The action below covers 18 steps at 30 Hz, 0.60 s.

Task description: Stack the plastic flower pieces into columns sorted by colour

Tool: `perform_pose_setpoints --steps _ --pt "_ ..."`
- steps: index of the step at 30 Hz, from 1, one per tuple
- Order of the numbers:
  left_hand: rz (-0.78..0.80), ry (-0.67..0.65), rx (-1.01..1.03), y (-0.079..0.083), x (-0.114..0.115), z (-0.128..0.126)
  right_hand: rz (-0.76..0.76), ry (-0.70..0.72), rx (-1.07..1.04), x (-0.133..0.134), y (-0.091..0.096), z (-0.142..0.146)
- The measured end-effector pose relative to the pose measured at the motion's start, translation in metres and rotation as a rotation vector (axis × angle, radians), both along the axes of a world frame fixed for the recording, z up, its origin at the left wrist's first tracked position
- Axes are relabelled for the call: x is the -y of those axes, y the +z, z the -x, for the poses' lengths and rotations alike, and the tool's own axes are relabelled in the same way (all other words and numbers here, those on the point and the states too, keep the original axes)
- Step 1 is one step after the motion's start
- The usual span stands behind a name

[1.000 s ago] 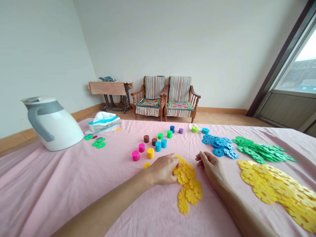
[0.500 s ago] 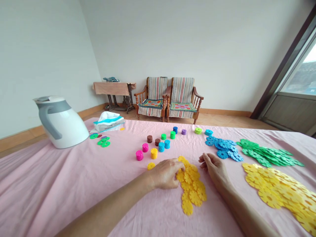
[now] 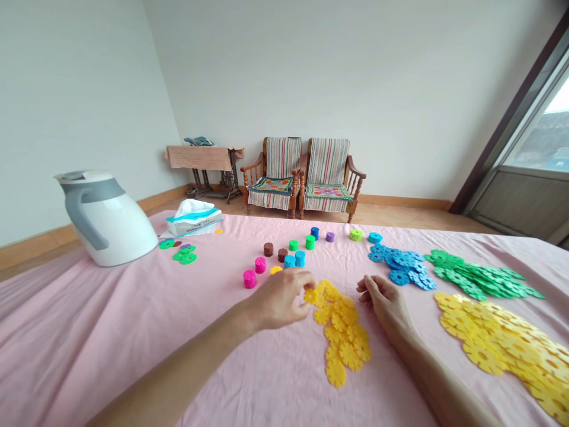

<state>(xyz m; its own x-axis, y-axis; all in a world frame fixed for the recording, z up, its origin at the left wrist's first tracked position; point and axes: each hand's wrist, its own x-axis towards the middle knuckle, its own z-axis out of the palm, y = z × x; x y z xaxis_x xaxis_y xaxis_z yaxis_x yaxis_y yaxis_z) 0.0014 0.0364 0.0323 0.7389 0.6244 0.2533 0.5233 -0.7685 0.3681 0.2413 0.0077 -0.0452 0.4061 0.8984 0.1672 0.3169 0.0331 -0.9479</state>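
My left hand (image 3: 281, 301) pinches a yellow notched plastic disc (image 3: 310, 295) between thumb and fingers, at the left edge of a small spread-out pile of yellow discs (image 3: 342, 332). Close to the right side of this pile, my right hand (image 3: 386, 301) rests on the cloth with its fingers loosely curled and nothing visible in them. Past my left hand stand short stacks of such discs: a yellow stack (image 3: 275, 270), partly hidden by the hand, two pink stacks, the nearer pink stack (image 3: 249, 279) among them, and light blue stacks (image 3: 289, 261).
A pink cloth (image 3: 213, 356) covers the table. Larger heaps of yellow discs (image 3: 502, 338), green discs (image 3: 480, 276) and blue discs (image 3: 404, 264) lie to the right. At left stand a white-grey jug (image 3: 118, 222) and a tissue box (image 3: 194, 220). Two chairs (image 3: 329, 184) stand beyond.
My left hand has drawn left and away from the small yellow pile with a yellow disc in its fingers. It now covers part of the yellow stack. My right hand stays put.
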Motion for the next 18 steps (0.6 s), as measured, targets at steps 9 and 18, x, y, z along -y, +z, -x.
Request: perform_pose_setpoints --steps 9,18 --pt "0.158 0.190 0.068 0.006 -0.015 0.063 0.005 -0.010 0.020 0.001 0.004 0.002" --pt "0.153 0.180 -0.023 -0.007 -0.016 0.065 0.022 -0.010 0.057 0.004 0.012 0.004"
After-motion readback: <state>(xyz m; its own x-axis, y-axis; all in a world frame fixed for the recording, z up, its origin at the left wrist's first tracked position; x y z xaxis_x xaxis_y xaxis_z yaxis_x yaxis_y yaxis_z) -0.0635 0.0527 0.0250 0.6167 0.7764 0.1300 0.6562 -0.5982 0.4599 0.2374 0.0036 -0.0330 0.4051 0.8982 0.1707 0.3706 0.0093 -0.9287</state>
